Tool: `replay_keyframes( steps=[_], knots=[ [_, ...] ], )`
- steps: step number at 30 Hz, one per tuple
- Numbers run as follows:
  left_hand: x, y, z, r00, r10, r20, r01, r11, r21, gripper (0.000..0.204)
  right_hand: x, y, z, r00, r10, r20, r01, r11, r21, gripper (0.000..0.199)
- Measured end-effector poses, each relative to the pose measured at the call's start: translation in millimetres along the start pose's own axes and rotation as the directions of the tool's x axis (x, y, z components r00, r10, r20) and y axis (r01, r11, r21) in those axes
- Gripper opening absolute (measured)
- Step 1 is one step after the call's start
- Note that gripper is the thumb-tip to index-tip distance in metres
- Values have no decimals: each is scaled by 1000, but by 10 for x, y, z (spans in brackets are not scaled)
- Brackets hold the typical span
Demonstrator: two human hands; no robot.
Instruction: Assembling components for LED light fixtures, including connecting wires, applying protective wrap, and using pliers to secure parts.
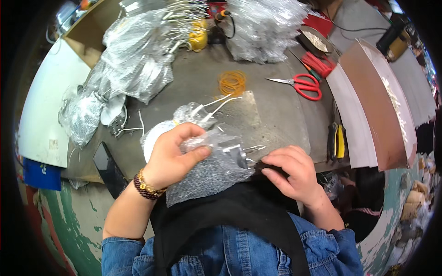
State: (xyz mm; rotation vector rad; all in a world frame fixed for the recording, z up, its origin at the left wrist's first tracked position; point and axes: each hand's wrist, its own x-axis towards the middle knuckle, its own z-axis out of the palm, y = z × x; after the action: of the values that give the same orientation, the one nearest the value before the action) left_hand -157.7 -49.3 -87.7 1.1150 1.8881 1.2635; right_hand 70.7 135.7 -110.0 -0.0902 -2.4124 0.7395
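Observation:
My left hand grips a piece of clear bubble wrap that lies over the table's front edge and holds a small metal part with white wires sticking out toward the back. A beaded bracelet sits on that wrist. My right hand rests with curled fingers at the right edge of the wrap, next to the part's thin metal prongs. A black apron over a denim shirt fills the bottom.
Red scissors and a pile of orange rubber bands lie on the grey table. Heaps of wrapped parts stand at the back. Yellow-handled pliers, stacked cardboard sheets and a dark phone sit at the sides.

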Motion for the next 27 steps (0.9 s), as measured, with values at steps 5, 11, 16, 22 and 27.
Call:
replay_keyframes(
  steps=[5,11,16,22,27],
  knots=[
    [-59,16,-59,997,-57,54,66,977,-200,30,-9,26,71,995,-99,24,100,995,-28,27],
    [-180,60,-142,995,-60,77,80,951,-299,32,22,-64,59,988,79,136,-118,942,315,21],
    [-264,52,-168,998,-58,37,67,927,-369,38,14,-62,6,929,189,318,-341,772,536,13],
    [-322,16,-139,991,-93,97,123,916,-382,38,301,-169,34,977,-211,-38,211,977,-23,24],
    [-454,-113,-71,961,-193,196,258,878,-403,40,237,-121,44,977,-104,186,88,992,93,18]
  ],
)
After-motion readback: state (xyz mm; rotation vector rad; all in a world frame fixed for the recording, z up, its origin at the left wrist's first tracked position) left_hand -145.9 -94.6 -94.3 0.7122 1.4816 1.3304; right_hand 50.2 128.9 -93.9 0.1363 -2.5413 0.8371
